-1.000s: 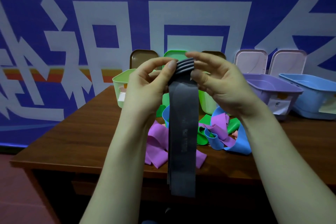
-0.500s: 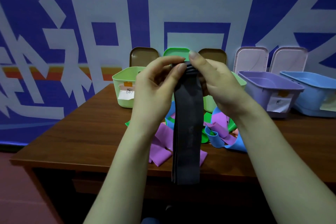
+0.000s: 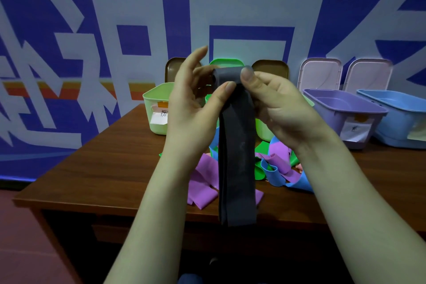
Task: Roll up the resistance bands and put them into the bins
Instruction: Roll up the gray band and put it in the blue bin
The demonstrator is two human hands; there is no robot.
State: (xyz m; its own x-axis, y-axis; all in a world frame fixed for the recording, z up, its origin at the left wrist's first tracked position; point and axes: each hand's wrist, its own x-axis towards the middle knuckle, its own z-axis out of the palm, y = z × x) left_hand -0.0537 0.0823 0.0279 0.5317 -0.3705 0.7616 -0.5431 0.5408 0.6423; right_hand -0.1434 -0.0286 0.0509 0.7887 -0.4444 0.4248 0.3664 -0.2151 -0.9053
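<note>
Blue wall [image 3: 253, 7] with large white characters behind the wooden table [image 3: 103, 168]. Along the table's far side I note a pale green bin [image 3: 156, 108], a purple bin [image 3: 345, 110] and a blue bin [image 3: 396, 108], with their lids [image 3: 319, 74] propped against the wall. A further green bin is mostly hidden behind the hands. In front of the bins lies a loose pile of bands [image 3: 205, 177], purple, green and blue, tangled and unrolled. The grey band [image 3: 237, 168] is held up over the near edge of the table, and most of its length hangs straight down. The left hand [image 3: 191, 99] presses its thumb on the front of the band just under the top, with the forefinger lifted clear and the other fingers behind. The right hand [image 3: 276, 104] pinches the other end of the small roll [image 3: 227, 75] between thumb and curled fingers. My assessment: rolling of this band has barely begun. No rolled band shows in the parts of the bins I can see into, so nearly all the task is outstanding.
</note>
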